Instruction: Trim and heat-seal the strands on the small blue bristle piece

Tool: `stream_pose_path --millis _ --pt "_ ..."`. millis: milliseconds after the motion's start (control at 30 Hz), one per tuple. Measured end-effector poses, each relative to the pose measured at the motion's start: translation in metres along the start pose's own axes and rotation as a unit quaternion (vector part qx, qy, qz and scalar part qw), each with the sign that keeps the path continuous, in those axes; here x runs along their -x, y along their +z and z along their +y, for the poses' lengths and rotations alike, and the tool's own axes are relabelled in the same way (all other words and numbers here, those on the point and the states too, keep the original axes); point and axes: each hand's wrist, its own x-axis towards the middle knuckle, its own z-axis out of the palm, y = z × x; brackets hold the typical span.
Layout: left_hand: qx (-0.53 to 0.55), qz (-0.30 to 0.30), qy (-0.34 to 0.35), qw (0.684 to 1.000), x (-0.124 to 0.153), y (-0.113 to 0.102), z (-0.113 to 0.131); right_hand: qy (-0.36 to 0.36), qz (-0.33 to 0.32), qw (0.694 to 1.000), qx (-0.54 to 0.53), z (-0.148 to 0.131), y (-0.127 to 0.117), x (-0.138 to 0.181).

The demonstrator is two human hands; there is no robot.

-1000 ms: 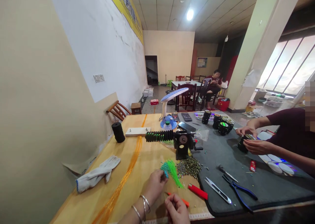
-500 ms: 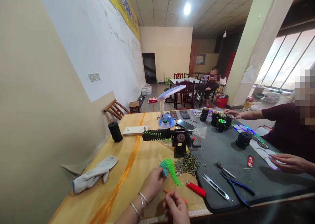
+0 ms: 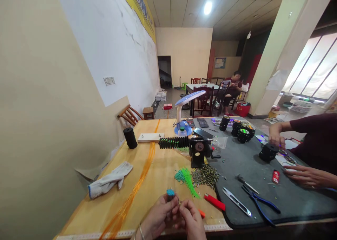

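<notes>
My left hand (image 3: 159, 213) is closed around a small dark piece with a bright blue top (image 3: 170, 192), above the near edge of the table. Close beside it, my right hand (image 3: 191, 217) pinches something tiny at the left hand's fingertips; I cannot make out what it is. An orange object (image 3: 202, 213) is partly hidden behind my right hand. Beyond the hands lie a pile of turquoise beads (image 3: 179, 176), a bundle of bright green strands (image 3: 191, 183) and a heap of dark, gold-banded small pieces (image 3: 209, 176).
Behind the piles stands a black hand-cranked winder (image 3: 198, 159) carrying ribbed black spools (image 3: 173, 142). A red lighter-shaped object (image 3: 214, 201), thread snips (image 3: 237, 201) and blue-handled pliers (image 3: 259, 203) lie to the right. Orange strands (image 3: 140, 176) and a white glove (image 3: 110, 180) are left. A co-worker's hands (image 3: 300, 176) handle spools.
My left hand has come back from the turquoise beads toward my right hand, and the two now meet. The view has shifted slightly. The co-worker's far hand has moved nearer to a black spool stack.
</notes>
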Motion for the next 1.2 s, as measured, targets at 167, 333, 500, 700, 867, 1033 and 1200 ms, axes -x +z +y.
stream_pose_path --millis 167,333,500,700,867,1033,1200 --pt "0.016 -0.026 0.010 0.999 -0.001 -0.002 0.001 0.003 0.017 1.000 -0.011 -0.005 0.004 0.003" --pt "0.013 -0.045 0.020 0.999 -0.001 -0.002 0.003 0.014 0.019 1.000 -0.016 -0.008 0.006 0.003" --pt "-0.001 -0.060 0.022 0.998 0.003 0.001 0.009 0.036 0.015 0.999 -0.020 -0.010 0.004 0.002" --pt "-0.028 -0.071 0.028 0.997 0.004 0.003 0.010 0.046 -0.012 0.999 -0.003 -0.011 0.001 0.001" --pt "-0.071 -0.037 0.071 0.994 0.002 -0.004 0.011 0.047 -0.021 0.997 0.059 -0.018 0.000 0.001" --pt "-0.125 -0.006 0.111 0.986 0.006 -0.009 0.020 0.060 -0.033 0.993 0.092 -0.020 -0.002 -0.002" --pt "-0.157 -0.016 0.128 0.979 0.008 -0.010 0.027 0.050 -0.029 0.990 0.128 -0.020 -0.005 -0.004"
